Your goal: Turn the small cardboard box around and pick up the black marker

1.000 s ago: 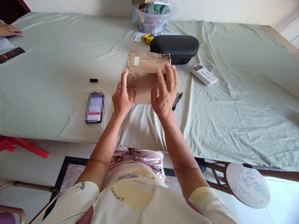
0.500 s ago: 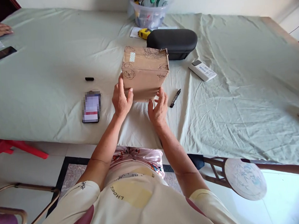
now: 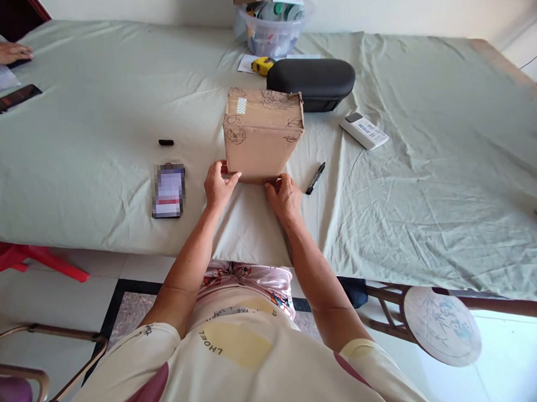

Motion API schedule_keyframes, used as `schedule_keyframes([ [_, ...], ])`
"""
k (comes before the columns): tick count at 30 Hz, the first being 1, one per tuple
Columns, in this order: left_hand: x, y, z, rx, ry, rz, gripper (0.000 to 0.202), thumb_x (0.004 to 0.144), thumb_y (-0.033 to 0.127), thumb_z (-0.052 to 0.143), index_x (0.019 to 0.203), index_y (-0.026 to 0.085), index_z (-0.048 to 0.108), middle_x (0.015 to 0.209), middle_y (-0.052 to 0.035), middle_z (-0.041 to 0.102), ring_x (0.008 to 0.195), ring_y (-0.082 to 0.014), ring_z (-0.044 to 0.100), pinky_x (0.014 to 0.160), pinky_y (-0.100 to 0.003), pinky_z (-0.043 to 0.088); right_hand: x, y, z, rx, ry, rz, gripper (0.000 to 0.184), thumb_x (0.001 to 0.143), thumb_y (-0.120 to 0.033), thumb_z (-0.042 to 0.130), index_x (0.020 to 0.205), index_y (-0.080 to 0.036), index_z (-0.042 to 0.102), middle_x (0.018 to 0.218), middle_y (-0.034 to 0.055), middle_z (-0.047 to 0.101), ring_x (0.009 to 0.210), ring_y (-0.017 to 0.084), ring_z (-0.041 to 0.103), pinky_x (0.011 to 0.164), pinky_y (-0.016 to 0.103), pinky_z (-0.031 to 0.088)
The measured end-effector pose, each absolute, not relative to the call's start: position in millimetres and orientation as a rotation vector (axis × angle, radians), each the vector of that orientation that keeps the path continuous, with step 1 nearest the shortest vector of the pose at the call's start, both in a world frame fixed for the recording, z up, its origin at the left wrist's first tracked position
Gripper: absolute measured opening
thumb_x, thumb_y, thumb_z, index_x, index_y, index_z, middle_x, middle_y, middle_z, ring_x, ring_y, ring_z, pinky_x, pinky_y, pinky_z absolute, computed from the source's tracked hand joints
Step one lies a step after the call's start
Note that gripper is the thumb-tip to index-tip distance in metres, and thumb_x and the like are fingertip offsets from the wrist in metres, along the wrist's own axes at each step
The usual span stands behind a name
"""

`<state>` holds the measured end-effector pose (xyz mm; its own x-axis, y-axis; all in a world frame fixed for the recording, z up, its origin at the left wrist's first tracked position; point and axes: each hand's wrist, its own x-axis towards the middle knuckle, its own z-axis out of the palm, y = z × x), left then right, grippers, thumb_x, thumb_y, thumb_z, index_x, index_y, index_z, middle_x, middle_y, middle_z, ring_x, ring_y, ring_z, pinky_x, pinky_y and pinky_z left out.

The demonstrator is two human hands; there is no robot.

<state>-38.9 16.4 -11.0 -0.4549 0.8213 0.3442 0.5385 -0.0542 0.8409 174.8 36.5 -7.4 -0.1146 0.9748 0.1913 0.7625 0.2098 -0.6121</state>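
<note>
A brown cardboard box (image 3: 264, 149) with black scribbles at its corners and a small dotted label on top stands on the cloth-covered table in front of me. My left hand (image 3: 221, 184) grips its lower left corner, thumb on the near face and fingers at the side. At the lower right corner, my right hand (image 3: 285, 196) is closed, fingers bent against the bottom edge. Right of that hand lies a black marker (image 3: 315, 178) without its cap. The black cap (image 3: 166, 142) rests to the left, above a phone (image 3: 168, 191) whose lit screen is blurred.
Behind the box sit a black hard case (image 3: 312, 82), a yellow tape measure (image 3: 262, 65) and a plastic tub (image 3: 274, 34) of bottles. A white device (image 3: 365, 130) lies right. Far left, another person's hand (image 3: 2, 55) rests near a dark phone (image 3: 15, 99). A round stool (image 3: 441, 324) stands below.
The box has settled lower, its base now at the tabletop. My hands have slid down to its bottom corners, and my right fingers have closed in. The view has shifted slightly.
</note>
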Motion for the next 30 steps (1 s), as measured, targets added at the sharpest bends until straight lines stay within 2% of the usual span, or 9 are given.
schedule_keyframes([
  [6,-44,16,-7,1.487,2.007,1.293,0.041,0.081,0.001,0.074,0.117,0.02,0.067,0.098,-0.0043,0.076,0.095,-0.0219,0.075,0.103,-0.042,0.062,177,39,-6,-1.587,-1.913,0.53,0.03,0.095,-0.042,0.056,0.117,-0.022,0.06,0.112,0.0142,0.078,0.101,0.028,0.07,0.093,0.044,0.054],
  [10,-48,14,-2,1.363,1.945,1.257,0.05,0.085,-0.008,0.054,0.125,0.019,0.066,0.102,-0.0068,0.077,0.094,-0.0197,0.075,0.098,-0.039,0.063,177,39,-5,-1.599,-1.896,0.55,0.035,0.096,-0.049,0.058,0.117,-0.022,0.061,0.11,0.0139,0.078,0.099,0.028,0.071,0.092,0.043,0.054],
  [12,-52,14,0,1.23,1.886,1.389,0.044,0.096,0.0,0.05,0.132,0.019,0.062,0.11,-0.0099,0.077,0.095,-0.0189,0.076,0.09,-0.035,0.065,177,39,-5,-1.589,-1.886,0.548,0.038,0.096,-0.053,0.059,0.116,-0.022,0.062,0.11,0.0139,0.078,0.098,0.027,0.071,0.092,0.042,0.054],
  [14,-58,16,5,1.199,1.827,1.615,0.036,0.109,0.022,0.048,0.144,0.023,0.054,0.126,-0.0137,0.074,0.105,-0.02,0.076,0.089,-0.035,0.066,177,39,-6,-1.575,-1.881,0.544,0.04,0.097,-0.056,0.059,0.117,-0.022,0.062,0.11,0.0138,0.078,0.098,0.027,0.071,0.093,0.042,0.054],
  [16,-64,23,14,1.347,1.744,1.803,0.051,0.112,0.054,0.045,0.157,0.029,0.042,0.145,-0.0152,0.065,0.124,-0.0224,0.072,0.098,-0.037,0.064,177,39,-6,-1.57,-1.883,0.546,0.043,0.096,-0.059,0.059,0.118,-0.021,0.062,0.109,0.0137,0.078,0.098,0.028,0.071,0.093,0.043,0.055],
  [19,-67,39,36,1.694,1.531,1.91,0.082,0.099,0.086,0.039,0.167,0.043,0.023,0.17,-0.0114,0.043,0.149,-0.0271,0.057,0.116,-0.045,0.057,178,40,-7,-1.573,-1.881,0.555,0.05,0.095,-0.06,0.061,0.125,-0.02,0.062,0.108,0.0136,0.077,0.099,0.029,0.072,0.093,0.043,0.055],
  [21,-64,48,50,1.838,1.407,1.907,0.082,0.097,0.088,0.039,0.167,0.048,0.022,0.177,-0.0064,0.035,0.159,-0.0287,0.046,0.125,-0.048,0.049,178,40,-7,-1.571,-1.867,0.566,0.052,0.095,-0.06,0.061,0.129,-0.02,0.062,0.108,0.0138,0.077,0.098,0.029,0.072,0.093,0.044,0.055],
  [23,-61,53,59,1.924,1.359,1.842,0.075,0.101,0.083,0.038,0.165,0.046,0.03,0.174,-0.0052,0.04,0.163,-0.0291,0.042,0.13,-0.048,0.043,179,41,-7,-1.563,-1.854,0.585,0.054,0.095,-0.06,0.061,0.13,-0.02,0.062,0.108,0.0138,0.077,0.097,0.029,0.071,0.093,0.044,0.055],
  [30,-59,53,64,1.974,1.424,1.76,0.068,0.104,0.079,0.036,0.152,0.033,0.051,0.154,-0.0081,0.06,0.153,-0.0279,0.052,0.132,-0.045,0.039,181,39,-1,-1.554,-1.79,0.634,0.06,0.097,-0.067,0.055,0.135,-0.02,0.063,0.103,0.0113,0.078,0.096,0.027,0.072,0.093,0.045,0.056],
])
